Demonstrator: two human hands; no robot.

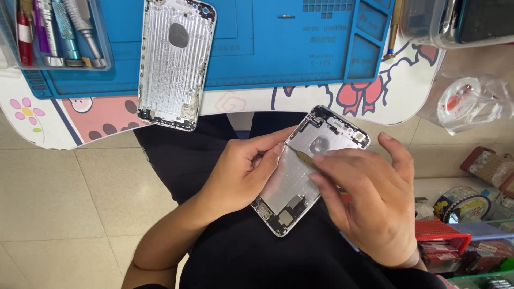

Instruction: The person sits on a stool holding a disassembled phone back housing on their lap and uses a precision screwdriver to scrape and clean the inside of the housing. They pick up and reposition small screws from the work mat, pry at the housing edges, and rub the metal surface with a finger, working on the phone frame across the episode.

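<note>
Over my lap I hold a silver phone rear housing (302, 176), inner side up, with small parts still fixed at both ends. My left hand (241, 171) grips its left edge, thumb and forefinger on the rim. My right hand (375, 203) pinches a thin brownish flat tool or strip (304, 158) whose tip rests on the housing's inner face near the round hole. A second, bare silver phone housing (175, 61) lies on the blue work mat (278, 48), overhanging the table's front edge.
A clear tray with several screwdrivers (56, 32) sits at the mat's left. A clear plastic box (455, 21) and a crumpled plastic bag (471, 101) lie at the right. Boxes and a red basket (441, 230) stand on the floor to my right.
</note>
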